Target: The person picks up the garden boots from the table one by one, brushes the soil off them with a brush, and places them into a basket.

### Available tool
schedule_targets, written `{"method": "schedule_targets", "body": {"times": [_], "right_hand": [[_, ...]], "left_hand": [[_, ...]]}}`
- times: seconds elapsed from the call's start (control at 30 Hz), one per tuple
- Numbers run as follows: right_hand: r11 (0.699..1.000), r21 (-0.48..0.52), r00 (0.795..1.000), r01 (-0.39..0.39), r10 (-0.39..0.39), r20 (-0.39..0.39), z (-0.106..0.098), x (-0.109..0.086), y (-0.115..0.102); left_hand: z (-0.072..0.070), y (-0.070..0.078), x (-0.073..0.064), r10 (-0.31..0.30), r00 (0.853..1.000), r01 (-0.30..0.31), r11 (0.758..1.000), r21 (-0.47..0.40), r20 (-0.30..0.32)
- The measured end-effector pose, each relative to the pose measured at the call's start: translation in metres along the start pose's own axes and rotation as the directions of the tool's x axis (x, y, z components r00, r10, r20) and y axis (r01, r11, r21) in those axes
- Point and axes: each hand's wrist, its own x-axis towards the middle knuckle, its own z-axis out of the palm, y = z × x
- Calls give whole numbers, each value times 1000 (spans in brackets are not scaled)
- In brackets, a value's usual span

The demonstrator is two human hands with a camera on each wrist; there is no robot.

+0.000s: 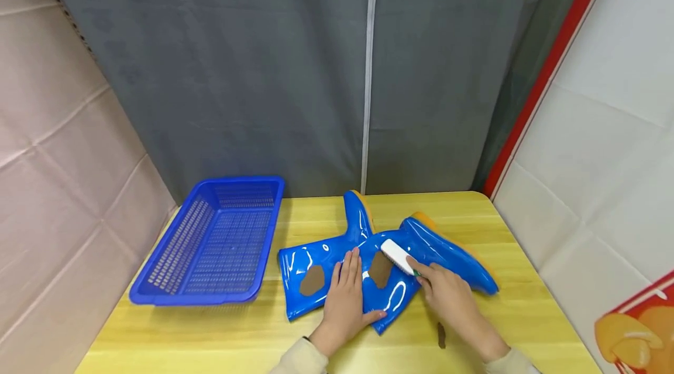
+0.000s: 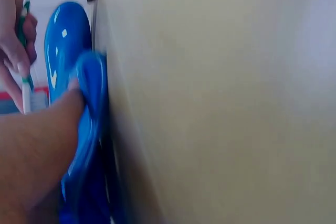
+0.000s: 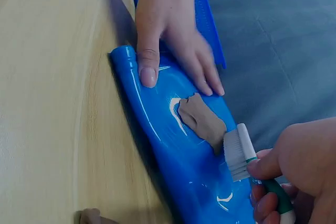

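Two shiny blue rain boots with yellow soles lie on their sides in the head view. The right-hand boot (image 1: 442,248) partly overlaps the left-hand boot (image 1: 297,257). My left hand (image 1: 344,301) presses on the right-hand boot's shaft, fingers straight and thumb spread near its top opening. My right hand (image 1: 453,301) grips the green-and-white handle of a scrubbing brush (image 1: 396,255). In the right wrist view, its white bristles (image 3: 235,156) meet the edge of a brown mud-like patch (image 3: 202,121) on this boot. A second brown patch (image 1: 313,280) sits on the left-hand boot's shaft.
A blue plastic basket (image 1: 270,239) with mesh sides stands at the left of the wooden table (image 1: 210,339). A small brown piece (image 1: 441,335) lies on the table near my right forearm. Behind hangs a grey curtain (image 1: 263,69); pale walls flank both sides.
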Motion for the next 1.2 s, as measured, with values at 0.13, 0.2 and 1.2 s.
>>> {"method": "schedule_targets", "body": {"times": [0.13,0.2,1.2], "right_hand": [[1000,2,1000,-16,16,-19,4,-2,-2],[1000,-4,1000,-21,21,-17,5,-3,-3],[998,-27,998,-61,61,6,9,-46,11]], "left_hand": [[0,2,-3,6,999,-4,999,47,-41],[0,2,-3,2,1000,-1,999,35,-24],[0,-5,-2,15,997,-9,997,-74,81]]}}
